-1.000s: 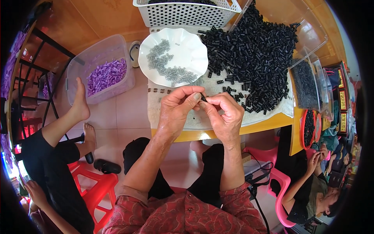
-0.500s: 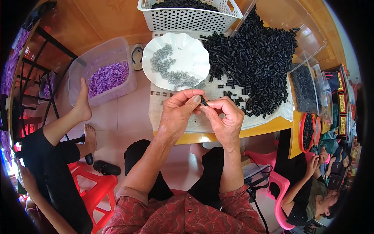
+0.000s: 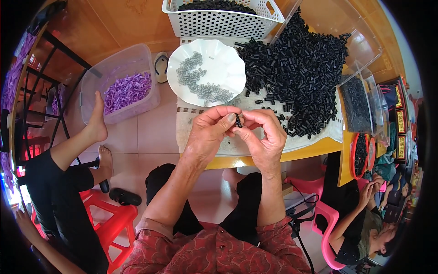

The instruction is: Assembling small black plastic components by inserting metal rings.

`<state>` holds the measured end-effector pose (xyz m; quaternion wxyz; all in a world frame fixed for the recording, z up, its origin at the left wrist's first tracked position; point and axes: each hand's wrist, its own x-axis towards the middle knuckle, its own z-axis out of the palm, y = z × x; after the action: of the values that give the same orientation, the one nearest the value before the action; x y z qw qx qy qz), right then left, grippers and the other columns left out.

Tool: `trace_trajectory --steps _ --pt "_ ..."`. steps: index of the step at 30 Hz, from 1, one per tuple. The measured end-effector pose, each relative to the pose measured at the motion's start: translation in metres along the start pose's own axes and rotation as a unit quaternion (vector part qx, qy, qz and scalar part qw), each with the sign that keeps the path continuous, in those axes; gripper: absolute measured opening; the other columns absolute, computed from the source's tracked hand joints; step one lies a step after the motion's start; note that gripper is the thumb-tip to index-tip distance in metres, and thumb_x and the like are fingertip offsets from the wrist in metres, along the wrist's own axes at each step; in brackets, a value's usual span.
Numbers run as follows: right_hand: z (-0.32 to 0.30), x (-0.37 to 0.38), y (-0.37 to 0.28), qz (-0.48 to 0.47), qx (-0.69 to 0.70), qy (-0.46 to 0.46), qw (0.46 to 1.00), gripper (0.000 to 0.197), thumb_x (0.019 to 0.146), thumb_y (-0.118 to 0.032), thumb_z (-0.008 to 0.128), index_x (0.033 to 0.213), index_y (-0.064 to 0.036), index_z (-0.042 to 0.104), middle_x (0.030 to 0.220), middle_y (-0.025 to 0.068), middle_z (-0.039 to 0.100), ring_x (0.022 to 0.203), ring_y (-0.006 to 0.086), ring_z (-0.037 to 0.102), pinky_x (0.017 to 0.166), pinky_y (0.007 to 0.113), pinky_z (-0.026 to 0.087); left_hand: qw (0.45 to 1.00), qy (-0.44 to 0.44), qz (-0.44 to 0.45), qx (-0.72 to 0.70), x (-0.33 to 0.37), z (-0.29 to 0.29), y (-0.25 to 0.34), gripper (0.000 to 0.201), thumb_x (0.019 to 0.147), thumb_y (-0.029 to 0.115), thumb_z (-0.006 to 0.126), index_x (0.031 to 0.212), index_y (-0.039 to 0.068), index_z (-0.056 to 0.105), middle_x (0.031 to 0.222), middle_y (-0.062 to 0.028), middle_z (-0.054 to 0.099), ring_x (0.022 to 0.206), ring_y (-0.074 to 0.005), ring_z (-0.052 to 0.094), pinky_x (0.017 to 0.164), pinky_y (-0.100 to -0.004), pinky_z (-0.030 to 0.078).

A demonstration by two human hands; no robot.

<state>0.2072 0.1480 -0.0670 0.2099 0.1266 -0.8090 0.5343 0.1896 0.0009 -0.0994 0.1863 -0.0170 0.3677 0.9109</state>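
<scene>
Between my two hands is a small black cylindrical plastic part (image 3: pixel 238 121), held over the front edge of the cloth. My left hand (image 3: pixel 211 130) pinches it between thumb and forefinger. From the other side, my right hand (image 3: pixel 263 134) grips it with thumb and fingertips, which hide some of it. Just beyond my left hand stands a white scalloped plate (image 3: pixel 230 59) with many small metal springs (image 3: pixel 212 92) on it. A large heap of similar black parts (image 3: pixel 301 77) spreads over the cloth (image 3: pixel 189 123) to the right, a few lying loose near my right hand.
A white perforated basket (image 3: pixel 219 25) of black pieces stands at the back. Clear bins (image 3: pixel 358 102) and a red tray (image 3: pixel 359 157) sit at right. On the floor at left are a tub (image 3: pixel 153 91) of purple pieces and a red stool (image 3: pixel 116 223). Two people sit nearby.
The black part has tilted more upright between my fingertips, and my right fingers have shifted slightly around it. At the left, the seated person's hand has moved lower.
</scene>
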Motion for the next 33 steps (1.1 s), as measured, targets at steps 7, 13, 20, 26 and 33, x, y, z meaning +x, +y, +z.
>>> trace_trajectory --steps 7,13,20,26,33 --pt "0.0 0.004 -0.005 -0.02 -0.017 -0.023 0.999 0.047 0.071 0.0 0.081 0.116 -0.0044 0.067 0.1 0.0087 0.07 0.082 0.019 0.064 0.073 0.029 0.054 1.0 0.002 0.013 -0.004 0.0 0.005 0.002 0.027 0.096 0.007 0.061 0.122 0.003 0.064 0.093 -0.0033 0.069 0.08 -0.0085 0.061 0.07 -0.0236 0.048" --pt "0.001 0.002 -0.003 -0.006 -0.003 -0.036 0.999 0.045 0.07 0.001 0.081 0.113 -0.0034 0.068 0.097 0.008 0.07 0.083 0.0199 0.063 0.074 0.03 0.053 1.0 -0.011 0.005 0.001 0.0 -0.001 0.001 0.033 0.096 0.005 0.06 0.129 0.003 0.061 0.093 -0.0033 0.069 0.084 -0.0091 0.061 0.072 -0.0234 0.048" --pt "-0.007 -0.001 0.005 0.028 0.076 0.003 0.997 0.037 0.069 0.004 0.081 0.104 -0.0002 0.068 0.09 0.0068 0.068 0.08 0.0145 0.062 0.073 0.026 0.051 0.993 -0.109 0.022 0.049 -0.005 0.003 0.012 0.044 0.09 0.002 0.067 0.133 0.003 0.058 0.105 -0.0022 0.064 0.094 -0.0094 0.059 0.081 -0.0246 0.05" --pt "-0.009 -0.004 0.006 0.041 0.128 0.007 0.991 0.034 0.07 0.004 0.082 0.101 0.0015 0.068 0.091 0.0067 0.069 0.08 0.0132 0.062 0.072 0.025 0.05 0.986 -0.122 0.017 0.116 -0.006 0.003 0.013 0.052 0.083 -0.005 0.072 0.133 0.002 0.057 0.106 -0.0018 0.062 0.098 -0.01 0.059 0.088 -0.0252 0.05" --pt "-0.008 -0.005 0.001 0.052 0.153 0.01 0.987 0.034 0.07 0.004 0.083 0.1 0.001 0.068 0.089 0.0057 0.069 0.079 0.0119 0.062 0.069 0.023 0.048 0.984 -0.123 0.025 0.127 -0.009 0.001 0.014 0.049 0.084 -0.001 0.073 0.132 0.002 0.059 0.104 -0.0019 0.063 0.095 -0.0095 0.059 0.086 -0.025 0.051"
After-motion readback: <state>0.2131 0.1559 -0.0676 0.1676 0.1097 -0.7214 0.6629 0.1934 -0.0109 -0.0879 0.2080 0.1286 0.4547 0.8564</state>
